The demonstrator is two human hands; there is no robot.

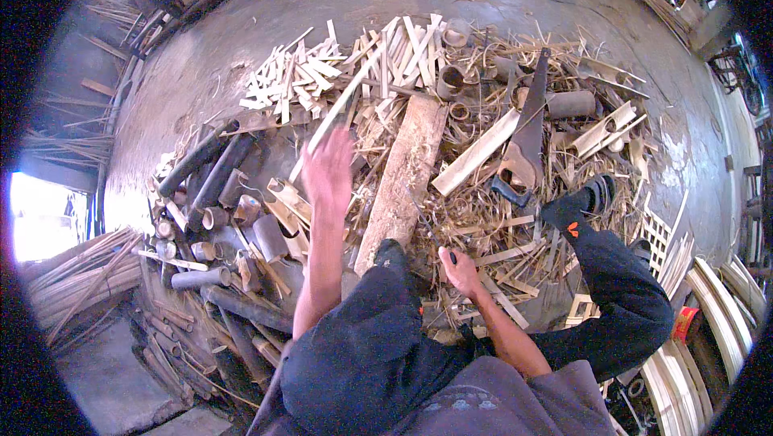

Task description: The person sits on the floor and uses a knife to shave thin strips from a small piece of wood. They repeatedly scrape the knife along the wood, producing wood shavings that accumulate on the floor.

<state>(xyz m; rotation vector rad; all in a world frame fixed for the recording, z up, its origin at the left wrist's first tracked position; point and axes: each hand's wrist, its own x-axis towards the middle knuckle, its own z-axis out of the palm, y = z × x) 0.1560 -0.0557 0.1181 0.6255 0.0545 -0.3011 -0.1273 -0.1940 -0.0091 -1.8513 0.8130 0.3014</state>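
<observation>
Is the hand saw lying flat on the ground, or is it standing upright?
Lying flat. The hand saw rests on its side on the bamboo scraps, dark handle toward the person, blade pointing away. Neither hand touches it.

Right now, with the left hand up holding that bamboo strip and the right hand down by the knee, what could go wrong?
1. The left hand swings a long bamboo strip over the cluttered pile of cut slats; its tip could snag there.
2. The right hand grips a dark handle, the rest hidden, close to the knee; a slip might cut.
3. A handsaw lies near the sandalled foot.
</observation>
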